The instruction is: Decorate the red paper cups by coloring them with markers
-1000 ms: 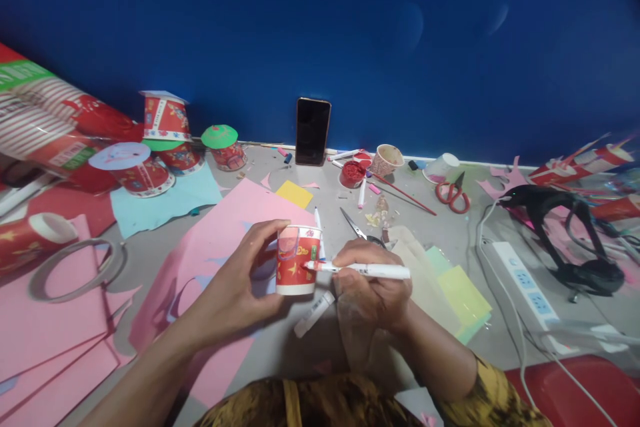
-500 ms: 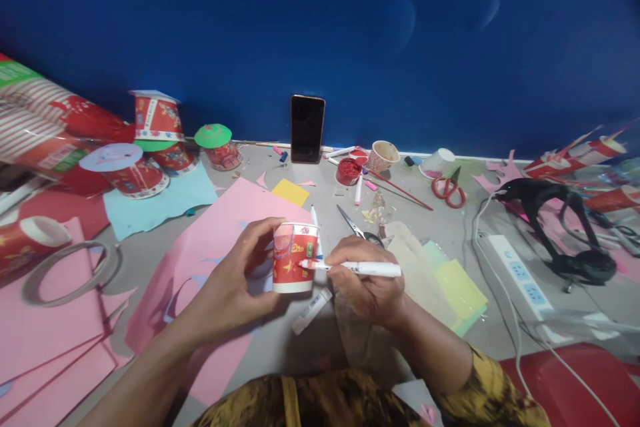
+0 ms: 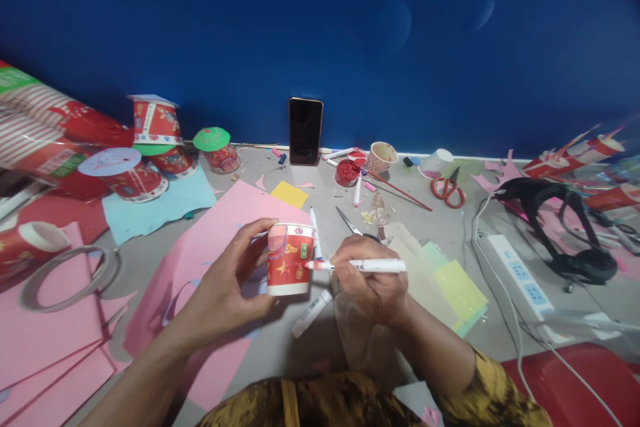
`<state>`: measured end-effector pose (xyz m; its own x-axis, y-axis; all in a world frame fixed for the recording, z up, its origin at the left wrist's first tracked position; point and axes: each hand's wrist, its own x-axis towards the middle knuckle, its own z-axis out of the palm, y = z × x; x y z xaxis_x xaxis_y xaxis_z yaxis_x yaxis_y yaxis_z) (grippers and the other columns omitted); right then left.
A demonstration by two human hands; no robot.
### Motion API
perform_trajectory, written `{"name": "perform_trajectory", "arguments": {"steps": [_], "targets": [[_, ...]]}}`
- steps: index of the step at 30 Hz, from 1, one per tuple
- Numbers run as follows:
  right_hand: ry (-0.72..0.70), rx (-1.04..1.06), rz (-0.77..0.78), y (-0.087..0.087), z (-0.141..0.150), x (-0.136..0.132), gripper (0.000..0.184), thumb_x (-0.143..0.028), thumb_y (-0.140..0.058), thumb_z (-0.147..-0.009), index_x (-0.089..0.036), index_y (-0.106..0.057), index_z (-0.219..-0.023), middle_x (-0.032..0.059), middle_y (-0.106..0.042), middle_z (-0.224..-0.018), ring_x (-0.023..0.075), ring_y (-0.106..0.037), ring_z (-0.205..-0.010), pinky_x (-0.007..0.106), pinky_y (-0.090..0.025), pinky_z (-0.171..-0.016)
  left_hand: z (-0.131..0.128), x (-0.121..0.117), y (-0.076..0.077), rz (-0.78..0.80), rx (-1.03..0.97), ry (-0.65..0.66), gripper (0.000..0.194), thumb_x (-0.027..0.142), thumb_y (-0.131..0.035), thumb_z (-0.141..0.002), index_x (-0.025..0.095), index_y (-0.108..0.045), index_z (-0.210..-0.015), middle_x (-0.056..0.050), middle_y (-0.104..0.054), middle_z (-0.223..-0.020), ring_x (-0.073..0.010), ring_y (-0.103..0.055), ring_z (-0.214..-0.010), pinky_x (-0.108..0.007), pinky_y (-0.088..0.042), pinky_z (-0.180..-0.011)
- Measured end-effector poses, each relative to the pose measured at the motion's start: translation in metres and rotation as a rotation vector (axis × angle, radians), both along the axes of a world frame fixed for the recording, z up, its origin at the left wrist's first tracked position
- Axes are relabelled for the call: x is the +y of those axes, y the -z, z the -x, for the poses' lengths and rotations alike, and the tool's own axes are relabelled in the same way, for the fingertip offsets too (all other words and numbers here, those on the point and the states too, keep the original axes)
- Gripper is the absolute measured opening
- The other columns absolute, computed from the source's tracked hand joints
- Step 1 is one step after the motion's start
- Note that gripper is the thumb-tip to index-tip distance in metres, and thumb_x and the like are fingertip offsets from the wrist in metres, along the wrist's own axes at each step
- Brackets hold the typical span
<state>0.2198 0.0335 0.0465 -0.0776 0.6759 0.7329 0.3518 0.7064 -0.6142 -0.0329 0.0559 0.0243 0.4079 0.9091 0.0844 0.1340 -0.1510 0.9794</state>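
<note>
My left hand (image 3: pixel 231 280) is wrapped round a red paper cup (image 3: pixel 289 259), holding it upside down just above the grey table. My right hand (image 3: pixel 369 283) grips a white marker (image 3: pixel 367 265) held level, its red tip touching the cup's right side. A second white marker (image 3: pixel 313 313) lies on the table just below the cup. Pink paper (image 3: pixel 220 233) lies under my left hand.
Scissors (image 3: pixel 353 223) and another marker lie just behind the cup. A phone (image 3: pixel 305 131) leans on the blue wall. Decorated cups (image 3: pixel 125 173) stand at the left, a tape ring (image 3: pixel 65 278) near them. Red scissors (image 3: pixel 449 188), a power strip (image 3: pixel 520 275) and cables are at the right.
My left hand has turned the cup a little, showing a different part of its print. The marker tip stays against the cup's side. The view has shifted slightly.
</note>
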Motion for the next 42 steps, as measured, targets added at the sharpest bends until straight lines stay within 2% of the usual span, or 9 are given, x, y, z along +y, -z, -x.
{"name": "perform_trajectory", "arguments": {"steps": [6, 18, 24, 27, 34, 42], "targets": [[-0.004, 0.002, -0.002, 0.0003, -0.0007, -0.0006, 0.016, -0.010, -0.064, -0.098, -0.022, -0.075, -0.092, 0.0027, -0.079, -0.075, 0.0170, -0.074, -0.062, 0.027, -0.061, -0.060, -0.0018, -0.0008, -0.0015, 0.029, -0.008, -0.013, 0.082, 0.030, -0.095, -0.080, 0.034, -0.055, -0.152, -0.015, -0.062, -0.162, -0.0430, -0.067, -0.148, -0.058, -0.058, -0.124], [-0.125, -0.046, -0.058, 0.0014, -0.0029, -0.0002, 0.015, -0.012, -0.061, -0.103, -0.022, -0.071, -0.100, 0.0038, -0.078, -0.076, 0.0180, -0.073, -0.064, 0.029, -0.060, -0.060, -0.0044, 0.0008, -0.0050, 0.013, -0.011, -0.030, 0.079, 0.023, -0.091, -0.081, 0.032, -0.055, -0.150, -0.014, -0.065, -0.159, -0.0398, -0.068, -0.148, -0.053, -0.060, -0.122], [-0.047, 0.057, -0.029, 0.0058, -0.0001, -0.0016, 0.014, -0.020, -0.061, -0.106, -0.022, -0.074, -0.100, 0.0051, -0.077, -0.077, 0.0195, -0.072, -0.063, 0.032, -0.062, -0.060, -0.0070, -0.0003, -0.0052, 0.014, -0.014, -0.040, 0.080, 0.021, -0.089, -0.077, 0.032, -0.055, -0.148, -0.015, -0.064, -0.161, -0.0413, -0.067, -0.149, -0.056, -0.056, -0.126], [-0.063, 0.079, -0.017, 0.0068, 0.0016, -0.0021, 0.010, -0.020, -0.065, -0.105, -0.022, -0.074, -0.101, 0.0050, -0.078, -0.079, 0.0192, -0.073, -0.065, 0.031, -0.061, -0.061, -0.0077, -0.0009, -0.0065, 0.022, 0.005, -0.030, 0.080, 0.022, -0.090, -0.076, 0.031, -0.055, -0.147, -0.016, -0.063, -0.161, -0.0420, -0.068, -0.148, -0.058, -0.055, -0.126], [-0.123, 0.011, -0.025, 0.0046, -0.0002, -0.0005, 0.012, -0.016, -0.065, -0.101, -0.022, -0.074, -0.105, 0.0051, -0.079, -0.081, 0.0206, -0.076, -0.070, 0.031, -0.063, -0.065, -0.0086, -0.0018, -0.0072, 0.029, 0.023, -0.022, 0.080, 0.022, -0.090, -0.075, 0.031, -0.056, -0.147, -0.016, -0.066, -0.158, -0.0418, -0.069, -0.146, -0.057, -0.056, -0.126], [-0.063, 0.029, 0.005, 0.0017, -0.0019, -0.0006, 0.013, -0.013, -0.064, -0.098, -0.024, -0.071, -0.097, 0.0026, -0.075, -0.076, 0.0181, -0.072, -0.065, 0.028, -0.060, -0.061, -0.0075, -0.0013, -0.0043, 0.017, -0.056, -0.032, 0.079, 0.018, -0.089, -0.075, 0.033, -0.058, -0.147, -0.012, -0.068, -0.157, -0.0395, -0.071, -0.144, -0.052, -0.060, -0.121]]}}
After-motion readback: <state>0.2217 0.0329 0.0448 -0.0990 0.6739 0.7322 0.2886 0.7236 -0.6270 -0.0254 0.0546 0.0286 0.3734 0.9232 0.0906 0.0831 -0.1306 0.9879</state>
